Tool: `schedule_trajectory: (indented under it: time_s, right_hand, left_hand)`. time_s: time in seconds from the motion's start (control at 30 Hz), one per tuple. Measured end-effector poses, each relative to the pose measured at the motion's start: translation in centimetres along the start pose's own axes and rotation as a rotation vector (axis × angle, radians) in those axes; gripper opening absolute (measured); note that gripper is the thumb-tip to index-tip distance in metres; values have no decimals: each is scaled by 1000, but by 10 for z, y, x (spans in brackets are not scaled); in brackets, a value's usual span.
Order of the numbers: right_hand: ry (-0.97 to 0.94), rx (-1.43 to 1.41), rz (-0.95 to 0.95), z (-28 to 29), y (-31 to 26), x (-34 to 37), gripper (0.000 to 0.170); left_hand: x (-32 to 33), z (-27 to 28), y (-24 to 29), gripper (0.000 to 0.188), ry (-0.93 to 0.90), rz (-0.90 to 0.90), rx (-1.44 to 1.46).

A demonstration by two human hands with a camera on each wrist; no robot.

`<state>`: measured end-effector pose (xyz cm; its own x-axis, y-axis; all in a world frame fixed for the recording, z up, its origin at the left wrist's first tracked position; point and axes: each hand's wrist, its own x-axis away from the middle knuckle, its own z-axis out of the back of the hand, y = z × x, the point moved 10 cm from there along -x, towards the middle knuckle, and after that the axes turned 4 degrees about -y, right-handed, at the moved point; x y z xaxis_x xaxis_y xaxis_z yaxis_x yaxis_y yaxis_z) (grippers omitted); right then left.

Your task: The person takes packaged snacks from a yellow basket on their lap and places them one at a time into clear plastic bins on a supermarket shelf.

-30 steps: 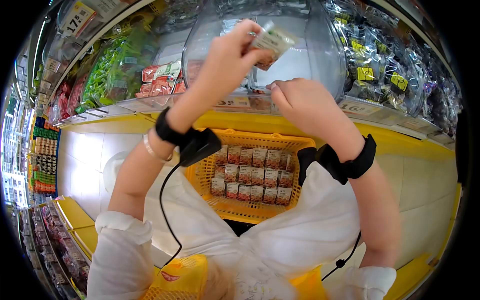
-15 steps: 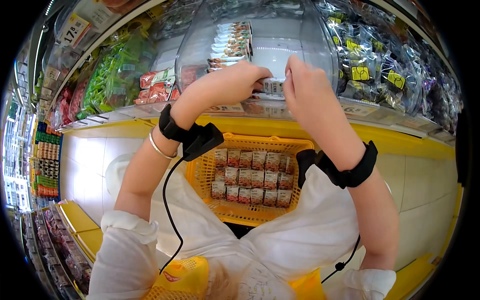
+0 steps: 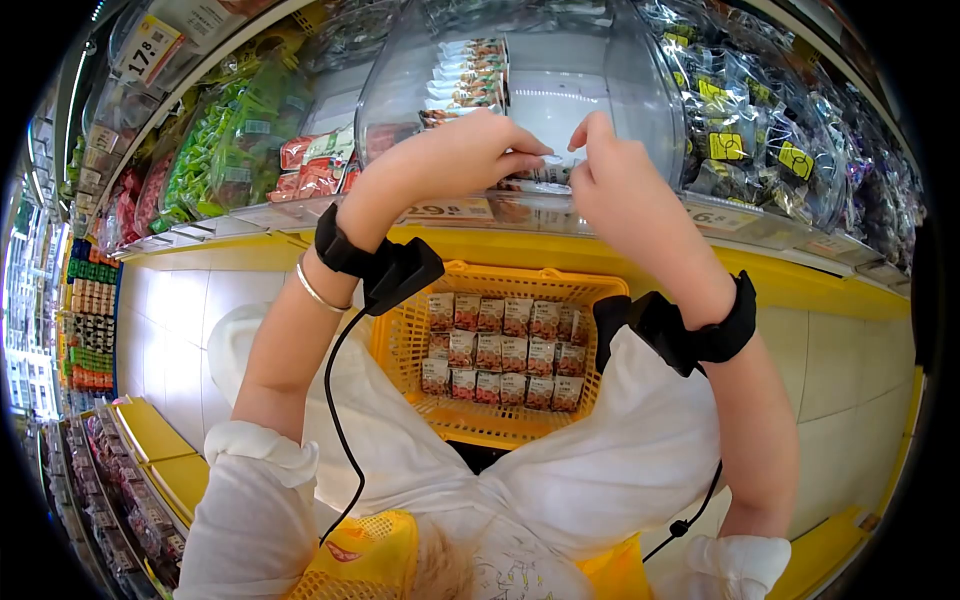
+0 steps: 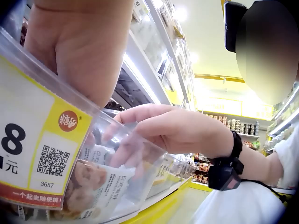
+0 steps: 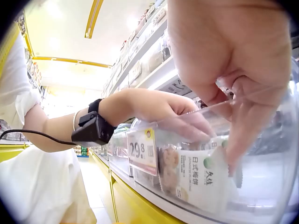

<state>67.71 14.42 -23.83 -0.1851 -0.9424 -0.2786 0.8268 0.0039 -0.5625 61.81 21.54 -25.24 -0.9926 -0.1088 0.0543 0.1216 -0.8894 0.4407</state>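
Observation:
Both hands reach into a clear plastic bin [image 3: 650, 120] on the shelf. At its front lies a small white-and-brown snack packet [image 5: 201, 175], seen through the clear front wall in the right wrist view. My left hand [image 3: 465, 150] comes in from the left and pinches the white end of a packet [image 3: 548, 172] between thumb and fingertips. At the opposite end is my right hand [image 3: 620, 170], its index finger raised and a lower fingertip touching the packet in the right wrist view. A row of similar packets [image 3: 470, 75] stands along the bin's left side.
A yellow basket [image 3: 395, 345] holding rows of packets [image 3: 500, 350] sits between the person's knees, below the shelf. Neighbouring bins hold green packs [image 3: 210, 140], red packs [image 3: 320, 165] and dark clear-wrapped packs [image 3: 725, 145]. A price tag [image 5: 142, 151] hangs on the bin's front.
One second ago the left hand held a packet up above the bin. It came down to the bin's front, where both hands met at it; the right hand's fingers have since parted slightly.

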Motion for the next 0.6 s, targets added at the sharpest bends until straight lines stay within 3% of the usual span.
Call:
schedule_trajectory:
  time_s: [0.1,0.27,0.33,0.4,0.47,0.53,0.57,0.6]
  right_hand:
    - [-33,27,-94,7,2,3,20]
    - [152,151,98,26,-13,9,19]
    - [85,160,126,8,-4,10,19]
    - [17,167,156,-4,-3,8,19]
    - [99,53,249,2,-12,10,14]
    - [14,15,199,-2,-9,4,13]
    - [-69,-24,151,-10,-4,1,13]
    - [-19,-34,157,-9,-3,0,18]
  left_hand:
    - [-6,1,2,24,20,-32,20]
    - [-12,-5,0,22,24,-25,-65]
    - [-12,-3,5,22,49,-50,-90]
    - [-12,-8,-1,24,-52,36,-123]
    - [-12,-9,-1,26,-103,36,-225]
    - [-7,-16,-7,28,-156,38,-326]
    - [-2,-15,-2,29,-72,-68,-415]
    - [3,-10,11,29,13,-175,-503]
